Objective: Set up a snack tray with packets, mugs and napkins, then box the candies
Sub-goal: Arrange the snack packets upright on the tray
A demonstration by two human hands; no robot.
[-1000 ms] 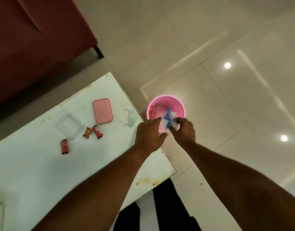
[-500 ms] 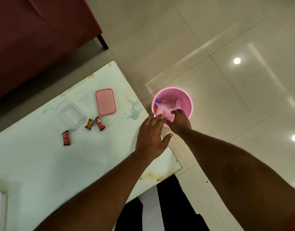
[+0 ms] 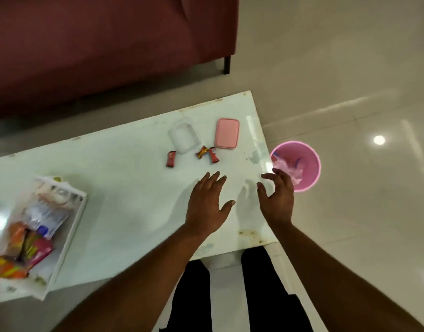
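Head view: both hands empty, fingers spread, left hand (image 3: 207, 202) and right hand (image 3: 277, 197) over bench (image 3: 124, 188) at frame centre. Three candies (image 3: 202, 152) lie just above, beside clear box (image 3: 183, 135) and pink lid (image 3: 226, 136). Snack tray (image 3: 62, 236) lower left.

No words or numbers can be read here. The three small red candies (image 3: 170, 159) on the table (image 3: 124, 192) have printing on their wrappers, but it is too small and blurry. The bright snack packets (image 3: 26, 250) in the white tray (image 3: 69, 226) show yellow marks, also too blurry to read.
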